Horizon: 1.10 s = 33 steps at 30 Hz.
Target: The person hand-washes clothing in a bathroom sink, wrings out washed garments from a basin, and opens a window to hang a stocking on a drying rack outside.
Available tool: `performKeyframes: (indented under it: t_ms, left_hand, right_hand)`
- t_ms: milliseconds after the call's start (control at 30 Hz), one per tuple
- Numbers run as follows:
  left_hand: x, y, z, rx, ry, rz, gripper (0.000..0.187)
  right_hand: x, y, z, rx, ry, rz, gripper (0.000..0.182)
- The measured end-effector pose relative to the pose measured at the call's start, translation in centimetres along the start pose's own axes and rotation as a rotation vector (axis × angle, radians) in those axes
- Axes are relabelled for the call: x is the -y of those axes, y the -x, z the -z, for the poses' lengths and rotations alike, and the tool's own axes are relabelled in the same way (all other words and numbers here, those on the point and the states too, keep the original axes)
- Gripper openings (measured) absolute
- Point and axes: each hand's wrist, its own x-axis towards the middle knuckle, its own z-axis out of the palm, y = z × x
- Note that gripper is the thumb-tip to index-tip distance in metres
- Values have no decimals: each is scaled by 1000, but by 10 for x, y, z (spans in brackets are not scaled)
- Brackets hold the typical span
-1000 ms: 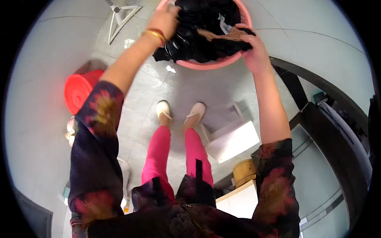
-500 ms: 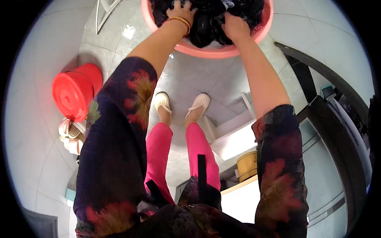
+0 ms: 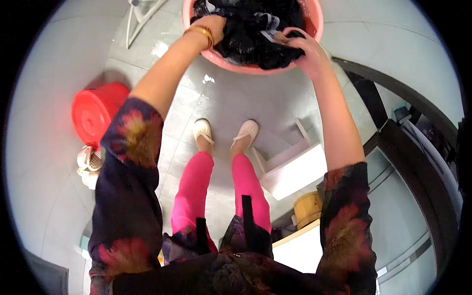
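Wet black clothing (image 3: 246,42) with a white label or print fills the pink basin (image 3: 241,68) at the top of the view. My left hand (image 3: 211,28), with gold bangles at the wrist, is closed on the left side of the cloth. On the right side, my right hand (image 3: 309,51) grips a bunched part of the same clothing, its thumb and fingers curled round it. The cloth between my hands is raised near the basin's front rim. Its lower folds are hidden inside the basin.
A red bucket (image 3: 93,115) stands at the left, with pale shoes (image 3: 90,164) beside it. A white stool (image 3: 292,167) is behind my feet on the right. A yellow-brown container (image 3: 307,209) sits farther back. A dark-framed glass door (image 3: 403,211) is at the right.
Both hands have pulled back from deeper in the basin toward its front rim and spread apart, drawing the black clothing up with them. The white label now shows between them.
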Motion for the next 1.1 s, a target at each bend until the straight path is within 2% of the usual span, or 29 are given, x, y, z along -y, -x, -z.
performKeyframes:
  t_ms: [33, 67, 100, 133, 167, 200, 233, 300, 400, 500, 567, 600, 633, 700, 800, 900, 933, 1033, 1100]
  left_hand:
    - [-5, 23, 14, -232, 133, -37, 28]
    - [-8, 35, 19, -382, 230, -55, 29]
    - [-17, 47, 32, -432, 315, -109, 31]
    - [-23, 52, 38, -537, 372, -253, 31]
    - [-33, 58, 50, -567, 449, -414, 34]
    - [-48, 62, 60, -556, 595, -491, 39]
    - [-63, 62, 68, -693, 678, -629, 42]
    - [-84, 63, 80, -767, 750, -696, 39]
    - [-77, 70, 104, -200, 858, -433, 34]
    - [-50, 66, 97, -579, 483, -252, 28]
    - [-26, 66, 86, -400, 790, -13, 28]
    - [-26, 81, 93, -233, 1121, 130, 28]
    - [-18, 84, 90, -163, 1201, 191, 27]
    - [-6, 88, 85, -119, 1196, 239, 31]
    - [-5, 89, 85, -186, 1248, 299, 35]
    - [-8, 82, 95, -348, 969, 276, 38]
    - [-9, 81, 99, -514, 767, 129, 41]
    - [-58, 107, 141, -211, 1233, 193, 56]
    - [-81, 117, 145, -37, 1462, 166, 85]
  right_hand:
    - [18, 4, -4, -121, -528, -334, 22]
    - [34, 6, -5, -109, -504, -311, 23]
    - [49, 8, -3, -98, -477, -290, 24]
    - [63, 11, -2, -86, -449, -276, 25]
    - [76, 12, -3, -65, -440, -256, 26]
    - [92, 13, -4, -43, -431, -235, 26]
    - [105, 13, -5, -23, -421, -215, 27]
    - [131, 9, -6, 31, -281, -170, 33]
    - [164, 6, -10, 17, 25, -108, 43]
    - [151, 3, 12, -149, 108, -113, 46]
    - [135, 6, 26, -271, -2, -184, 44]
    - [127, 8, 34, -292, -69, -215, 42]
    - [116, 10, 39, -315, -137, -247, 41]
    - [107, 18, 34, -374, -149, -286, 36]
    - [104, 23, 32, -415, -288, -294, 29]
    - [120, 28, 25, -389, -493, -247, 24]
    - [134, 29, 21, -371, -560, -221, 23]
    - [169, 31, 6, -174, -740, -86, 22]
    - [189, 31, -5, -117, -840, -32, 24]
